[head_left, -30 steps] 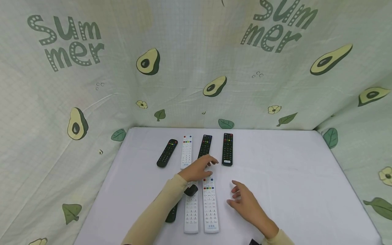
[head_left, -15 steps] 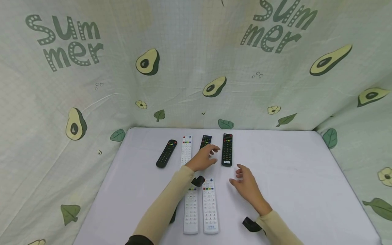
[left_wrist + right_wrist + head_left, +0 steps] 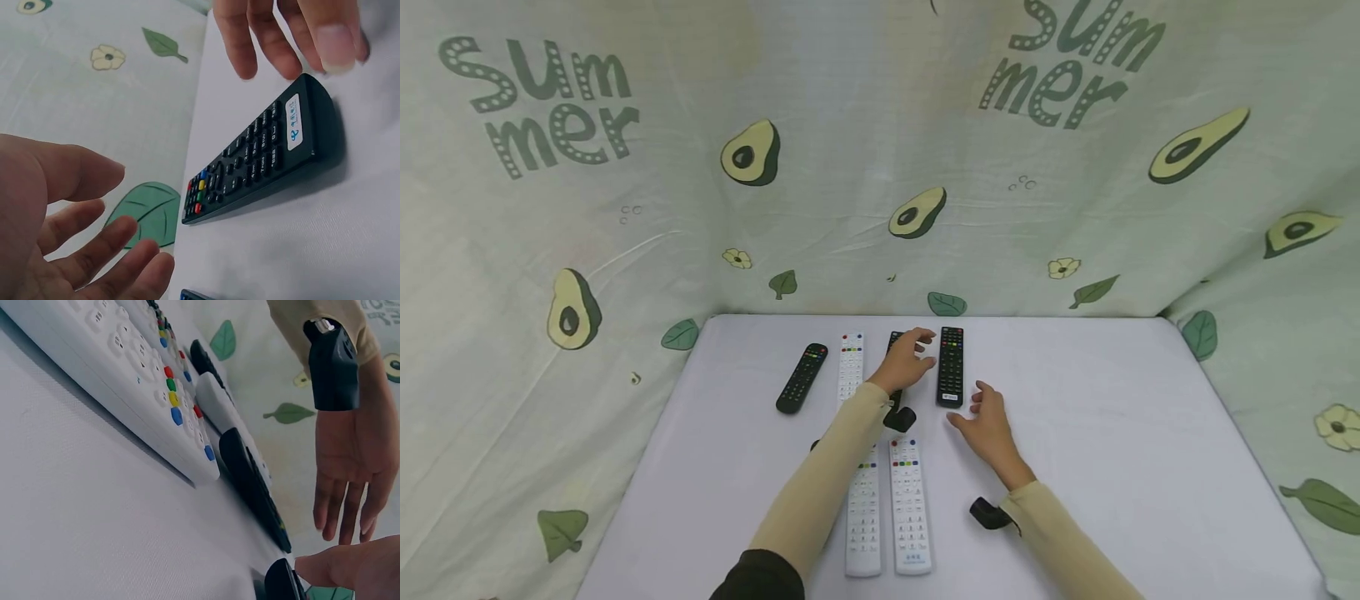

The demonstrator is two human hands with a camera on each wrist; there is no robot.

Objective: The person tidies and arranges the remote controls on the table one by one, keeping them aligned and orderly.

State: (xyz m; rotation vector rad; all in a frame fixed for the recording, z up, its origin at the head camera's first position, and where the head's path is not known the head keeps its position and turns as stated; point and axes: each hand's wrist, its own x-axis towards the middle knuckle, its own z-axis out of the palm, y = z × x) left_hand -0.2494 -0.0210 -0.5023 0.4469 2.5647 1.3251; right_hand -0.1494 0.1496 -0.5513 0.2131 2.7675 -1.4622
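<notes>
On the white table lies a black remote control (image 3: 951, 367), the rightmost of the far row. My left hand (image 3: 906, 360) hovers just left of it, fingers spread and loosely bent, over another black remote control (image 3: 896, 337) that it partly hides. My right hand (image 3: 988, 429) is at the near right of the rightmost remote, its fingers relaxed and its thumb tip by the near end. In the left wrist view that remote (image 3: 250, 150), with a white label, lies between both hands. The right wrist view shows my right thumb (image 3: 350, 569) right at its end (image 3: 284, 581).
Two white remote controls (image 3: 911, 508) (image 3: 862, 525) lie side by side in the near row, one partly under my left sleeve (image 3: 823, 479). A white remote (image 3: 851, 362) and a tilted black remote (image 3: 802, 379) are at the far left. A printed curtain (image 3: 850, 150) stands behind the table (image 3: 1112, 400).
Both hands have moved forward over the table. The left has gone from the gap between the rows to beside the rightmost black remote; the right has come up to its near end.
</notes>
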